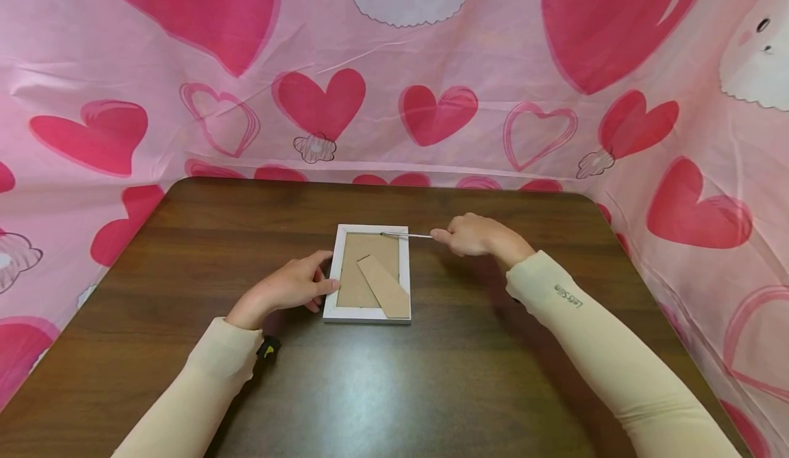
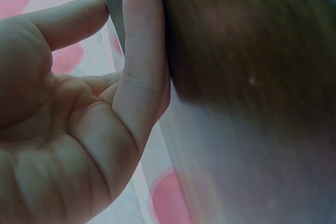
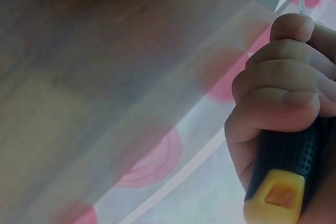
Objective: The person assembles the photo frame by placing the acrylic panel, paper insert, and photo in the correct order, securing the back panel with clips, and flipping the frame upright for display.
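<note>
A white picture frame (image 1: 366,313) lies back side up on the table, its brown backing board (image 1: 353,276) showing. On the backing, the brown stand leg (image 1: 385,288) slants down toward the lower right corner. My left hand (image 1: 294,283) grips the frame's left edge, thumb on top and fingers along the side; in the left wrist view its fingers (image 2: 142,40) press at that edge. My right hand (image 1: 471,234) holds a screwdriver by its black and yellow handle (image 3: 275,195). The thin metal shaft (image 1: 419,236) points left across the frame's top right, its tip at the backing's upper edge.
The dark brown wooden table (image 1: 431,389) reaches back to a pink curtain (image 1: 382,68) printed with red hearts, which also hangs along both sides. A dark wrist strap piece (image 1: 268,347) shows beside the left sleeve.
</note>
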Available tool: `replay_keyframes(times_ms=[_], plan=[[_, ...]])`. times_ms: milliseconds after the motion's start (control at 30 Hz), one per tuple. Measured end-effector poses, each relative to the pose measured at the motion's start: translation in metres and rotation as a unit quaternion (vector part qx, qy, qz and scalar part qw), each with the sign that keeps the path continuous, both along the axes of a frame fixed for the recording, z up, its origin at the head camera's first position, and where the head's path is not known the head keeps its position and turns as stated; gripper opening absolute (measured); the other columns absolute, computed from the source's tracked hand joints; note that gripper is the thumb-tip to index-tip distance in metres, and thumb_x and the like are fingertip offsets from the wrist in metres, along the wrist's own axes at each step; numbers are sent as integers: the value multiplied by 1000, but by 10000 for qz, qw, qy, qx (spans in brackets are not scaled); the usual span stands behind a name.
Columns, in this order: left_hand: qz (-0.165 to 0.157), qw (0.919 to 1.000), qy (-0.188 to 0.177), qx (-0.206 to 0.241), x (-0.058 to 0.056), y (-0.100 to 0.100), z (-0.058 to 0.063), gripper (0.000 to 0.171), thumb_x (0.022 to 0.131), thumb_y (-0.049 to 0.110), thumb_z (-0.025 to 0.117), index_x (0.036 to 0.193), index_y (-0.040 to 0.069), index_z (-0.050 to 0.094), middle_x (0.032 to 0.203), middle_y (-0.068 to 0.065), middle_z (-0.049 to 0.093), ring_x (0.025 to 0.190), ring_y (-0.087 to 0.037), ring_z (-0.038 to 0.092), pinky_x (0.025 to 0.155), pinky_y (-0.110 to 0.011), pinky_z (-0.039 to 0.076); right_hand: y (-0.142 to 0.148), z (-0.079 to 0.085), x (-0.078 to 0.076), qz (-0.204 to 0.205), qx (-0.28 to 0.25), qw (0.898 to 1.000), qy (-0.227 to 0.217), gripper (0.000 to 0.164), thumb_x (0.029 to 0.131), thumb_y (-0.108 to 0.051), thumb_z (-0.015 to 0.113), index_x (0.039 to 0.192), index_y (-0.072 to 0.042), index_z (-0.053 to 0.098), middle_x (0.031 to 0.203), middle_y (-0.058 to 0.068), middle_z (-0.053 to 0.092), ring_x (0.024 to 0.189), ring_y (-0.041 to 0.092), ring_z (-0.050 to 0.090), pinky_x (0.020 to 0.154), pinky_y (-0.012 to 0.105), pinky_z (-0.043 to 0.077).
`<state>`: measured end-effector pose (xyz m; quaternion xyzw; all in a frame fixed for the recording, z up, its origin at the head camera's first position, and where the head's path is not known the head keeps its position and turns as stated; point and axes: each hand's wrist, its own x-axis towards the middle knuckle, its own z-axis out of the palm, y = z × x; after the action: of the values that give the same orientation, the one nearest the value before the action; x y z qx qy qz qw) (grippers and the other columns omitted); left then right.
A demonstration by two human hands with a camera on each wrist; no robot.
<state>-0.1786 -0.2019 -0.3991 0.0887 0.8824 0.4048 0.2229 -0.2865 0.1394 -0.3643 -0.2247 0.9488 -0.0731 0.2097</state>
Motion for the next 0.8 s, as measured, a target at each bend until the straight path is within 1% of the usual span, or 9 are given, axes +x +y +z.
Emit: replay_keyframes(times_ms=[133,267,333,367,433,533,667,700,800], plan=[[-9,10000,4,4,0,0,-1,68,91,24,66,146,8,29,90,-13,55,65,-22,61,59,-34,57,-3,6,-1,79,358,9993,69,71,98,-63,28,61,-13,62,61,2,56,66,19,53,71,38,45],[-15,10000,7,30,-1,0,-2,68,91,24,67,145,8,29,90,-13,55,66,-22,61,59,-34,57,-10,16,-1,105,837,9963,164,76,97,-67,23,63,-17,69,86,3,64,86,21,56,79,42,46],[-11,10000,6,57,-1,-1,-2,67,91,24,67,145,8,30,90,-13,55,66,-23,61,59,-34,57,-14,21,-1,95,1054,9943,148,78,96,-67,22,64,-17,71,99,3,64,92,23,55,82,44,46],[-6,10000,4,66,-1,-1,-2,67,91,24,67,145,8,30,90,-13,55,66,-23,60,59,-34,57,-15,23,-1,81,1148,9933,122,79,96,-67,21,64,-17,72,102,3,63,94,23,55,83,44,46],[13,10000,-6,87,-2,0,-3,68,91,23,67,145,9,30,90,-14,55,66,-23,60,58,-34,57,-18,27,-1,42,1311,9913,56,80,97,-67,20,63,-15,70,101,3,63,93,23,55,82,43,45],[23,9999,-21,98,-2,0,-3,68,91,23,67,145,8,30,89,-14,55,66,-23,60,58,-34,57,-23,30,0,-80,1471,9891,2,79,97,-66,21,62,-12,67,86,4,63,86,22,55,78,41,45],[29,9999,-17,101,-3,0,-3,68,91,22,67,145,8,29,89,-14,55,66,-23,60,58,-34,57,-27,34,1,-349,1444,9889,-69,75,97,-65,25,61,-11,62,72,6,60,75,23,55,72,40,46],[28,9999,-18,103,-3,0,-3,68,91,22,67,145,8,29,89,-14,55,66,-23,60,58,-34,57,-28,35,0,-399,1429,9888,-133,75,97,-66,25,62,-10,61,72,7,60,75,23,56,72,40,46],[17,10000,-20,88,-3,-1,-3,68,91,23,67,146,9,29,88,-14,55,65,-23,60,59,-34,57,-31,37,-1,-336,1516,9878,-155,76,97,-66,25,61,-9,61,78,7,60,81,23,56,75,40,46]])
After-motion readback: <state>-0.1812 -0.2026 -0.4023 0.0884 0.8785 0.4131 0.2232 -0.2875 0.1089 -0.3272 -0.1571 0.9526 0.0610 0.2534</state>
